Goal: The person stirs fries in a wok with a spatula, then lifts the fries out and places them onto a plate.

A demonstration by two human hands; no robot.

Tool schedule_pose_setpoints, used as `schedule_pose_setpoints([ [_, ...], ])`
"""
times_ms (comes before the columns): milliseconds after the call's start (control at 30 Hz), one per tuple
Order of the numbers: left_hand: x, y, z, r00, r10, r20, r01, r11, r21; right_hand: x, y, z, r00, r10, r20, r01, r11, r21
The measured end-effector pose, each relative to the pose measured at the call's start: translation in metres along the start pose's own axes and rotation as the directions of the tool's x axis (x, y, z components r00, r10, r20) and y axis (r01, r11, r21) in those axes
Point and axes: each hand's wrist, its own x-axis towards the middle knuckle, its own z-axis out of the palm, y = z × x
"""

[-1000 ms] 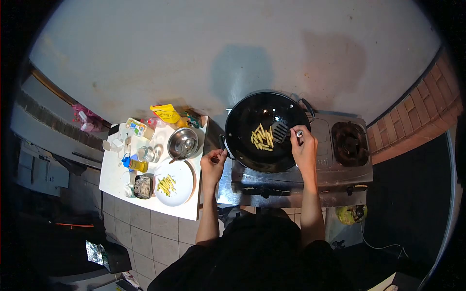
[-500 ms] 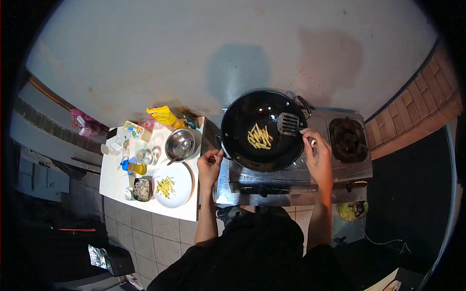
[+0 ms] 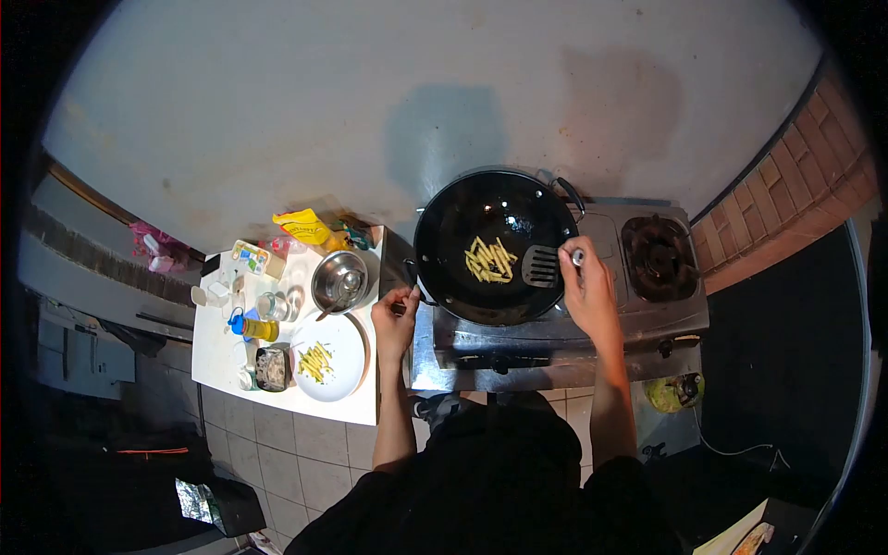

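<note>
A black wok sits on the left burner of the stove. Inside it lies a small heap of yellow, fry-like strips. My right hand is closed around the handle of a slotted spatula, whose dark head rests in the wok just right of the strips. At the wok's left side, my left hand pinches its side handle; the exact contact is partly hidden by the fingers. The opposite handle sticks out at the upper right.
On the white table to the left are a white plate with more strips, a steel bowl, an oil bottle, a yellow packet and several jars. A second burner is at the right.
My right hand has brought the spatula head down and slightly left, up to the strips. The strips are bunched a little differently. My left hand stays at the wok's handle.
</note>
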Motion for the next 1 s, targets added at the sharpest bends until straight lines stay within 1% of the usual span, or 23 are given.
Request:
schedule_pose_setpoints([
  [33,0.000,0.001,0.000,1.000,0.002,-0.001,-0.002,1.000,-0.001,0.003,0.000,0.002,1.000,-0.002,-0.001,0.002,1.000,0.000],
  [100,-0.001,0.005,-0.003,0.992,-0.117,0.035,0.117,0.993,0.000,0.009,0.000,0.007,0.998,-0.069,0.016,0.070,0.995,-0.070],
  [133,-0.001,0.006,-0.003,0.993,-0.117,0.031,0.117,0.993,-0.001,0.012,-0.005,0.007,0.998,-0.050,0.024,0.052,0.994,-0.096],
  [167,-0.001,0.007,-0.003,0.994,-0.108,0.032,0.108,0.994,0.003,0.015,-0.005,0.008,0.998,-0.051,0.027,0.054,0.994,-0.095],
  [233,-0.001,0.008,-0.004,0.994,-0.100,0.034,0.100,0.995,0.009,0.023,-0.002,0.011,0.999,-0.011,0.054,0.020,0.985,-0.169],
  [267,-0.001,0.010,-0.005,0.994,-0.101,0.035,0.101,0.995,0.021,0.028,-0.002,0.012,0.998,-0.011,0.055,0.021,0.985,-0.169],
  [333,-0.002,0.009,-0.003,0.994,-0.102,0.037,0.101,0.995,0.028,0.036,-0.001,0.012,0.992,-0.038,0.117,0.055,0.988,-0.145],
  [367,-0.002,0.005,-0.001,0.998,-0.063,0.013,0.063,0.998,0.006,0.040,-0.001,0.013,0.993,-0.040,0.115,0.057,0.987,-0.147],
  [400,-0.001,0.001,0.000,1.000,-0.022,-0.015,0.022,1.000,-0.015,0.044,0.000,0.015,0.991,-0.068,0.118,0.087,0.984,-0.158],
  [533,0.001,-0.009,0.001,0.999,0.017,-0.027,-0.018,0.999,-0.035,0.054,0.006,0.022,0.980,-0.166,0.111,0.186,0.963,-0.196],
  [567,0.001,-0.011,0.002,1.000,0.013,-0.021,-0.013,1.000,-0.016,0.056,0.007,0.023,0.979,-0.173,0.108,0.192,0.961,-0.197],
  [633,0.001,-0.007,-0.001,1.000,0.012,-0.017,-0.012,1.000,0.000,0.056,0.007,0.023,0.973,-0.163,0.163,0.184,0.974,-0.128],
  [700,0.001,-0.001,-0.003,0.993,-0.107,0.049,0.104,0.993,0.060,0.055,0.014,0.027,0.972,-0.178,0.152,0.195,0.975,-0.109],
  [767,0.002,-0.001,-0.002,0.995,-0.091,0.042,0.089,0.995,0.050,0.054,0.020,0.030,0.973,-0.181,0.141,0.195,0.977,-0.091],
  [833,0.002,-0.002,-0.002,0.996,-0.066,0.058,0.064,0.998,0.026,0.053,0.026,0.033,0.987,-0.133,0.096,0.138,0.989,-0.054],
  [933,0.001,0.004,-0.003,0.996,-0.067,0.054,0.065,0.997,0.046,0.052,0.032,0.035,0.994,-0.093,0.060,0.094,0.996,-0.003],
  [967,0.003,0.001,-0.002,0.997,-0.063,0.047,0.061,0.997,0.043,0.053,0.034,0.036,0.993,-0.102,0.059,0.102,0.995,-0.002],
  [1000,0.002,-0.002,-0.001,1.000,-0.010,0.020,0.009,1.000,0.026,0.052,0.036,0.036,0.995,-0.099,0.033,0.100,0.995,-0.005],
])
